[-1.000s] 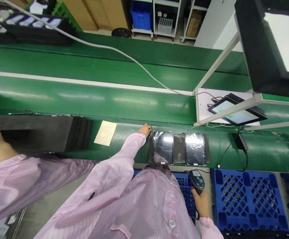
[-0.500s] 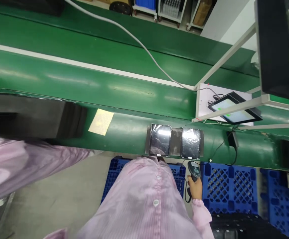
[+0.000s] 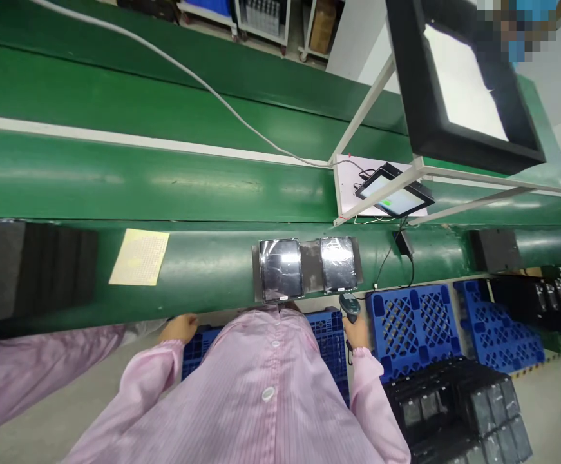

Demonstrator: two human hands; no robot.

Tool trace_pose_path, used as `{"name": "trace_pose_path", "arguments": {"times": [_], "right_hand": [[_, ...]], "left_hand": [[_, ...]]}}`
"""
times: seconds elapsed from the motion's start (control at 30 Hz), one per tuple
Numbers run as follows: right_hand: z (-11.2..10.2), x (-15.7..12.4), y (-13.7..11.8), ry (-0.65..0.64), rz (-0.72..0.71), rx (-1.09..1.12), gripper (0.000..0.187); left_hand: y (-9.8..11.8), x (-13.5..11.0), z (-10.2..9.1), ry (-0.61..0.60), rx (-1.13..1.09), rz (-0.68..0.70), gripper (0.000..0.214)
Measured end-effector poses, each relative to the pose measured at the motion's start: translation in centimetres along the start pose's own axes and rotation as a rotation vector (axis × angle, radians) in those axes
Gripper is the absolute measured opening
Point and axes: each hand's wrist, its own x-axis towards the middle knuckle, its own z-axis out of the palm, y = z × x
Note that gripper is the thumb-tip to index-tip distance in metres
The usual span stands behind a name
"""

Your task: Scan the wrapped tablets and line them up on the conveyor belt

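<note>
My right hand [image 3: 356,333] grips a grey handheld barcode scanner [image 3: 349,305] just below the front edge of the green bench [image 3: 203,267]. On the bench above it lie two dark glossy tablets, a left tablet [image 3: 281,269] and a right tablet [image 3: 338,263], side by side on a dark mat [image 3: 311,267]. My left hand [image 3: 180,327] hangs below the bench edge with fingers curled loosely, holding nothing, near a blue crate [image 3: 198,343].
A yellow sheet [image 3: 140,257] and a black foam stack [image 3: 29,267] lie on the bench at the left. A tablet on a white stand [image 3: 392,194] and a large monitor [image 3: 458,84] stand at the right. Blue pallets [image 3: 413,325] and a black tray stack [image 3: 458,406] sit below. Another person's pink sleeve [image 3: 29,374] reaches in at the left.
My left hand has left the bench beside the left tablet and dropped below the bench edge. The view has swung right and backed off. My right hand still holds the scanner.
</note>
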Motion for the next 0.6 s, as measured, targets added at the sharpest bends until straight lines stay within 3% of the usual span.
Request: {"name": "trace_pose_path", "arguments": {"times": [0.13, 0.23, 0.4, 0.6], "right_hand": [[0.5, 0.1, 0.4, -0.004, -0.011, 0.021, 0.036], [0.7, 0.0, 0.7, -0.006, -0.02, 0.03, 0.036], [0.5, -0.1, 0.6, -0.008, -0.019, 0.032, 0.036], [-0.3, -0.5, -0.1, 0.006, -0.015, 0.036, 0.036]], "left_hand": [[4.7, 1.2, 0.5, 0.061, -0.064, 0.148, 0.039], [7.5, 0.8, 1.9, 0.007, -0.236, 0.194, 0.046], [10.8, 1.1, 5.7, -0.115, -0.727, 0.005, 0.032], [13.8, 1.8, 8.7, -0.216, -0.926, -0.123, 0.036]]}}
